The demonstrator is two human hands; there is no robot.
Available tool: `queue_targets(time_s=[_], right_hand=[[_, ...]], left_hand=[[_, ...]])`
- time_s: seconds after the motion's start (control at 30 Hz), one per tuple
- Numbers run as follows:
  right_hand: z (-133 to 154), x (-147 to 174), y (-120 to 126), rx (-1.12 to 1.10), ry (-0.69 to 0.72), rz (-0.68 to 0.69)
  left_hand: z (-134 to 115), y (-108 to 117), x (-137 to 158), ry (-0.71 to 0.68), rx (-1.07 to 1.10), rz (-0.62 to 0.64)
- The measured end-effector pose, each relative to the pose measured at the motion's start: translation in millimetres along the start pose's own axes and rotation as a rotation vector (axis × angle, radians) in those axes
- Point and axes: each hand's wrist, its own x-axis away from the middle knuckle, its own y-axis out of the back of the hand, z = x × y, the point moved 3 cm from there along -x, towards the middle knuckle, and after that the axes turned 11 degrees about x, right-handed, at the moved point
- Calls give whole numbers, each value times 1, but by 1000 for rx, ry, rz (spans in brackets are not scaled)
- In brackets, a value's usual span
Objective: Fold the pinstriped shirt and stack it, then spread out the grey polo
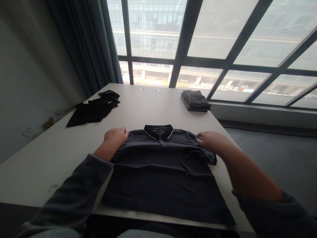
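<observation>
Dark polo shirt (160,165) | left hand (115,136) grip clamped on shoulder | right hand (210,140) likewise

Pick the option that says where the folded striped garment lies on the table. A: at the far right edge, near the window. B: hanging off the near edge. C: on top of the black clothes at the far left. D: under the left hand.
A: the folded striped garment sits alone at the table's far right edge by the window, apart from both hands.
</observation>
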Motion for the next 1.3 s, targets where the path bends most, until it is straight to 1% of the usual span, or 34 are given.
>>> queue_targets(time_s=[0.07, 0.13, 0.17, 0.2, 0.23, 0.27, 0.33, 0.4, 0.47, 0.53, 0.67, 0.73, 0.83, 0.93, 1.0, 1.13, 1.3], right_hand=[[86, -29, 3, 16, 117, 54], [165, -52, -6, -39, 189, 67], [196, -62, -15, -55, 213, 66], [220, -70, -25, -58, 253, 54], [238, -77, -36, -44, 294, 47], [248, -83, -48, -28, 319, 50], [253, -94, -71, -20, 324, 57], [245, -103, -88, -63, 292, 47], [235, -110, -97, -131, 281, 6], [228, -115, -101, -200, 308, -43], [219, -122, -98, -378, 370, -131], [214, -125, -95, -458, 335, -149], [206, -126, -91, -516, 262, -145], [202, -124, -84, -563, 272, -146], [200, -123, -79, -597, 297, -157], [198, -123, -71, -640, 334, -194], [197, -120, -67, -651, 326, -211]], left_hand=[[-14, -15, -17, -5, 51, -59], [-17, -33, -28, -10, 95, -67], [-14, -40, -30, -16, 114, -65], [-10, -47, -32, -26, 131, -64], [-5, -52, -32, -38, 144, -65], [0, -55, -33, -49, 155, -68], [8, -58, -34, -72, 166, -69], [11, -58, -36, -92, 174, -60], [11, -57, -41, -110, 193, -57], [10, -55, -44, -132, 236, -67], [14, -52, -47, -146, 302, -92], [17, -50, -46, -142, 316, -117], [21, -45, -45, -174, 357, -157], [24, -40, -45, -213, 405, -181], [26, -38, -45, -249, 446, -170], [29, -36, -45, -319, 510, -103], [30, -33, -45, -349, 510, -120]])
